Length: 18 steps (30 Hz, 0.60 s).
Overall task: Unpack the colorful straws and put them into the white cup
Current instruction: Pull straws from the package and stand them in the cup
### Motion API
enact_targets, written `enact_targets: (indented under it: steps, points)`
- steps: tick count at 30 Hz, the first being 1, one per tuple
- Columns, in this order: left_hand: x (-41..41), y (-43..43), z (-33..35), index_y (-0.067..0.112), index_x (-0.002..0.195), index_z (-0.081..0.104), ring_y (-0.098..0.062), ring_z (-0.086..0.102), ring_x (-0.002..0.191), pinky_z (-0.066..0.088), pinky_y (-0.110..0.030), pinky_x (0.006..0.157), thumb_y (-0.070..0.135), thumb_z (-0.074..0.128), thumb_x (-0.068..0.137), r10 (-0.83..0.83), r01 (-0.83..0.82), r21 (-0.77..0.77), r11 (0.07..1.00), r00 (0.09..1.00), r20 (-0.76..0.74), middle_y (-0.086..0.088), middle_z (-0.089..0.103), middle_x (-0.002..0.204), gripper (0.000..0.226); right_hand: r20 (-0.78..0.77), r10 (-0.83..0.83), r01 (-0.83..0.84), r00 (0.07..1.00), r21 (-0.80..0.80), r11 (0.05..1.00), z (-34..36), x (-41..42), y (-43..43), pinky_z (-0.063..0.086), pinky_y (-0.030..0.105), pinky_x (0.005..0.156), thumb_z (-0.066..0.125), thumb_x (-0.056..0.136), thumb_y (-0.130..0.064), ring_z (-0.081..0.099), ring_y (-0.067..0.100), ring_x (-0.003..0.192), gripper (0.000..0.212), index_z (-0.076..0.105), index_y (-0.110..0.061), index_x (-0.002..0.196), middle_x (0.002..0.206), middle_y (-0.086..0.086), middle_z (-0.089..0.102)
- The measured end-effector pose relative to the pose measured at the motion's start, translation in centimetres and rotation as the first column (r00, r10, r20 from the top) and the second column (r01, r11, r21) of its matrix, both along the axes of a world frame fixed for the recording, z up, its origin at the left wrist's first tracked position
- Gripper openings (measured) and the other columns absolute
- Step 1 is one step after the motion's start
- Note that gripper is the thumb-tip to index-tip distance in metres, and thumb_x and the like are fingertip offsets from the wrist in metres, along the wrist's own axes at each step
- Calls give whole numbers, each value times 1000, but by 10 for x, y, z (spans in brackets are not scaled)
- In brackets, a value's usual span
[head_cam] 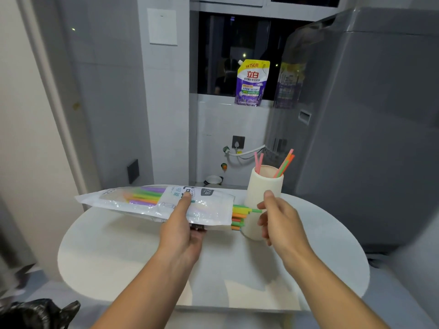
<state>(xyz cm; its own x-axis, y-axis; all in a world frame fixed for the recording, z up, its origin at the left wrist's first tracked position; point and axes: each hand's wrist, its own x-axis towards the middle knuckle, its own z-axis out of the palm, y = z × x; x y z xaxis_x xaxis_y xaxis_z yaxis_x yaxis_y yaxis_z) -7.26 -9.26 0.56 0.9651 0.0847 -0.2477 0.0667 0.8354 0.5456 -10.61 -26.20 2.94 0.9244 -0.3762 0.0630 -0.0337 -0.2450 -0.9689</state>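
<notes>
My left hand (181, 231) grips a clear plastic straw packet (147, 204) from below, thumb on top, holding it level above the table. Colorful straw ends (241, 216) stick out of the packet's open right end. My right hand (279, 219) hovers just right of those ends with its fingers spread and nothing in it. Behind my right hand stands the white cup (263, 186), partly hidden by it. Several pink, orange and green straws (283, 163) lean inside the cup.
A round white table (142, 257) lies under both hands. A grey appliance (368, 127) rises close on the right behind the cup. A purple detergent pouch (252, 83) sits on the window ledge. A black bag (35, 314) is at the lower left.
</notes>
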Motion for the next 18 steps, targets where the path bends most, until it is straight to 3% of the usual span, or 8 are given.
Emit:
enact_targets:
  steps: [5, 9, 15, 18]
  points:
    - [-1, -1, -3, 19, 129, 64, -23, 76, 104, 61, -45, 90, 19, 74, 92, -7, 4, 57, 998, 999, 43, -6, 78, 117, 39, -45, 105, -106, 993, -16, 994, -7, -4, 13, 38, 30, 54, 51, 99, -46, 48, 16, 51, 40, 59, -12, 80, 61, 3, 59]
    - [-2, 0, -4, 18, 131, 65, -23, 76, 105, 60, -45, 93, 20, 73, 93, -10, 6, 87, 996, 999, 52, -6, 78, 118, 39, -12, 95, -95, 995, 14, 995, -9, -3, 15, 39, 28, 52, 62, 96, -33, 48, 13, 46, 27, 66, -8, 84, 59, 2, 59]
    - [0, 10, -1, 19, 129, 64, -17, 78, 88, 64, -33, 63, 14, 72, 93, 37, -36, 46, 998, 999, -17, -4, 78, 116, 37, 73, 36, -44, 997, 107, 993, -5, -2, 5, 41, 25, 47, 64, 96, -22, 46, 9, 43, 18, 67, -6, 89, 54, 0, 55]
    - [1, 14, 1, 20, 128, 65, -16, 78, 90, 64, -33, 65, 13, 71, 95, 53, -52, 22, 998, 998, -35, -2, 79, 115, 35, 69, 8, -25, 998, 244, 969, -4, -2, -3, 39, 26, 47, 65, 96, -23, 42, 11, 44, 18, 66, -7, 86, 56, -1, 50]
